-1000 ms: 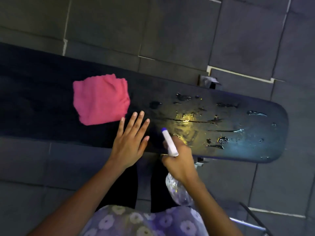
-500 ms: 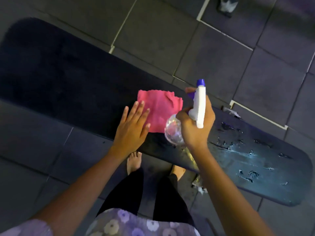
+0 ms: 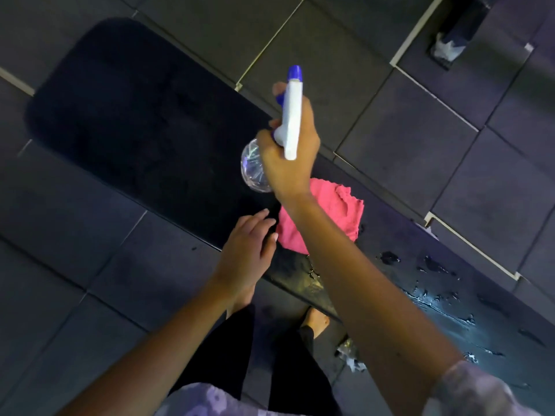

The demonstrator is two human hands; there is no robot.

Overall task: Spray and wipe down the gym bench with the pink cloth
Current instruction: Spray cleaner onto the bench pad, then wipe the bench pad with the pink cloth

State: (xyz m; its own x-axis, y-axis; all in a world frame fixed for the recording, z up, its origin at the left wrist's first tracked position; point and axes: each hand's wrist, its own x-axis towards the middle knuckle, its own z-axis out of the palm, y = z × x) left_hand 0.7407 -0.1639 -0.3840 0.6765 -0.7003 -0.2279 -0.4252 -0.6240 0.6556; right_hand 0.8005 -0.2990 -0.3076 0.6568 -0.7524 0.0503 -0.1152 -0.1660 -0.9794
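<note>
Aiming a spray bottle [image 3: 290,115] held tight in the right grip [image 3: 288,154] over the dry end of the counter [image 3: 126,115], a person risks misting the pink cloth [image 3: 336,217] lying mid-counter just below; the left grip [image 3: 244,253], open and empty, hovers beside the cloth.

Right hand [image 3: 289,157] raised on outstretched arm, fingers [image 3: 277,88] curled in a grip, left hand [image 3: 244,256] lowered, fingers loosely spread
</note>
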